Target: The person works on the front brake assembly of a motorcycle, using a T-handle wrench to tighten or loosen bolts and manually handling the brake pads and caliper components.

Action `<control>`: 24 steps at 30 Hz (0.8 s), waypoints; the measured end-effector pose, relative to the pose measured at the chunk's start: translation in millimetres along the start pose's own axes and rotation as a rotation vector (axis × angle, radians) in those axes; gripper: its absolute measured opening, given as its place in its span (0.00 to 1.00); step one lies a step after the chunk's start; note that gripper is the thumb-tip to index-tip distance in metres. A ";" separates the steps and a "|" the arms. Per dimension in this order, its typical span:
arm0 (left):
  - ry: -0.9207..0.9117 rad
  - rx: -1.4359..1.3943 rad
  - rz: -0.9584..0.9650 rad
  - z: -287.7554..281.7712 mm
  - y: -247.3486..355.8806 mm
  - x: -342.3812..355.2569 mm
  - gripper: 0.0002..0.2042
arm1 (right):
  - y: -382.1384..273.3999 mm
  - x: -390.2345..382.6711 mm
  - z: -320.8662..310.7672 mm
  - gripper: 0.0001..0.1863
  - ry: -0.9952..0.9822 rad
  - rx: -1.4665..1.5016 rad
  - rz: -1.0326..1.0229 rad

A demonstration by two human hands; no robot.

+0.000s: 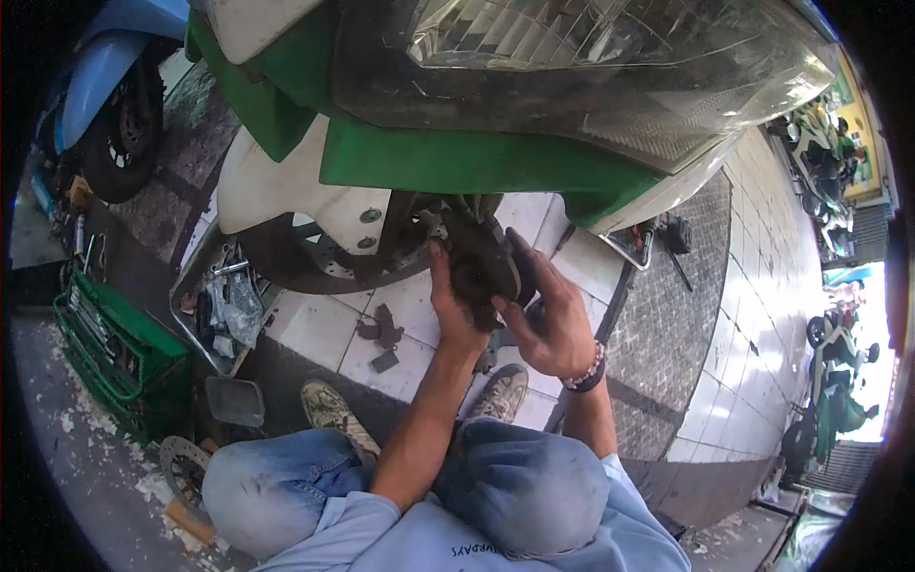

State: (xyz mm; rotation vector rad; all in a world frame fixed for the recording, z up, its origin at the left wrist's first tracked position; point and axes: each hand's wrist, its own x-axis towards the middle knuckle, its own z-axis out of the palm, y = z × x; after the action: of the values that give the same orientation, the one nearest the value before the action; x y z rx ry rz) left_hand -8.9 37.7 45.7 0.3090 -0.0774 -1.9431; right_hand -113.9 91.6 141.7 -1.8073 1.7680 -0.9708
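Through the head camera I see the fingers of the left hand (pixel 456 310) closed on the left side of a dark metal part (pixel 477 272) with a round recess, and its thumb points upward. The fingers of the right hand (pixel 558 329) are stretched along the right side of this part, with the thumb near its lower edge; how firmly they press, I cannot tell. The part is between both hands, under the green front panel (pixel 486 157) of a scooter and just beside its perforated brake disc (pixel 413 255). At the right wrist there is a beaded bracelet (pixel 599 360). Left of the hands are the front tyre (pixel 315 265) and the white fender (pixel 286 195); above is the headlight (pixel 591 38). On the white floor tiles, near the left forearm, lie a dark bracket-like piece (pixel 382 327) and a small flat piece (pixel 385 361). Farther left I see a metal tray (pixel 178 307) with tools and a plastic bag (pixel 238 319), then a green toolbox (pixel 124 367). Another disc (pixel 184 467) is near the left knee.
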 end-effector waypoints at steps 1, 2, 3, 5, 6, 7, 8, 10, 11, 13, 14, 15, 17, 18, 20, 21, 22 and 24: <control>0.002 0.013 0.014 0.9 -0.5 0.0 0.30 | 2.3 -0.1 2.0 0.37 -0.012 0.014 0.000; 0.020 0.020 0.005 1.0 0.4 0.4 0.30 | 4.6 0.1 3.9 0.37 -0.012 0.037 0.013; 0.017 0.017 -0.005 0.5 0.8 0.4 0.30 | 6.9 -0.1 5.0 0.37 -0.003 0.007 -0.018; -0.014 0.021 -0.018 -3.1 1.9 1.4 0.30 | 10.0 -0.5 7.8 0.37 0.029 -0.039 -0.048; -0.043 0.028 -0.020 -6.0 1.9 2.3 0.31 | 11.2 -0.9 8.4 0.36 0.037 -0.025 -0.035; -0.085 0.015 -0.019 -9.6 1.8 3.0 0.32 | 11.8 -1.6 9.3 0.36 0.035 -0.014 -0.018; -0.039 0.082 -0.008 -13.9 2.2 3.7 0.32 | 12.3 -2.2 10.2 0.35 0.037 -0.004 0.000; 0.008 0.175 -0.004 -22.5 2.6 5.5 0.32 | 14.0 -2.5 11.6 0.34 0.083 -0.015 -0.060; -0.008 0.126 -0.024 -26.5 2.7 6.0 0.31 | 15.9 -1.5 12.2 0.33 0.116 -0.034 -0.074; -0.043 0.028 -0.070 -32.9 6.5 6.6 0.29 | 19.6 -1.8 10.5 0.35 0.081 0.007 -0.025; -0.075 0.022 -0.084 -34.2 8.5 5.5 0.29 | 22.3 -1.4 7.5 0.35 0.074 0.063 -0.013; -0.107 0.018 -0.093 -34.5 11.4 3.2 0.30 | 25.0 -0.7 5.9 0.36 0.058 0.113 0.014; -0.107 0.008 -0.088 -30.0 12.3 -1.5 0.30 | 30.1 -0.8 -0.7 0.36 0.049 0.237 -0.008; -0.071 0.004 -0.072 -26.1 12.4 -5.7 0.30 | 31.8 -1.2 -2.5 0.36 0.036 0.249 0.002; 0.060 0.130 0.018 -15.1 5.4 -10.3 0.30 | 34.5 -2.1 -3.4 0.35 0.017 0.249 -0.013; 0.088 0.071 0.020 -9.3 0.2 -11.5 0.30 | 35.3 -3.7 -3.0 0.35 0.040 0.205 -0.084; 0.135 0.016 0.015 -4.0 -3.5 -13.6 0.30 | 36.2 -3.9 -0.6 0.36 0.087 0.156 -0.137; 0.282 0.122 0.145 3.8 -13.9 -14.0 0.31 | 37.0 -5.2 5.2 0.36 0.140 0.118 -0.194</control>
State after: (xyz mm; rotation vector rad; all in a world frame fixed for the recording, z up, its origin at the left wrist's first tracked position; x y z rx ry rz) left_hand -17.4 55.5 49.1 0.6377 -0.0322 -1.7382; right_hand -135.0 92.4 110.4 -1.9018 1.5977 -1.2782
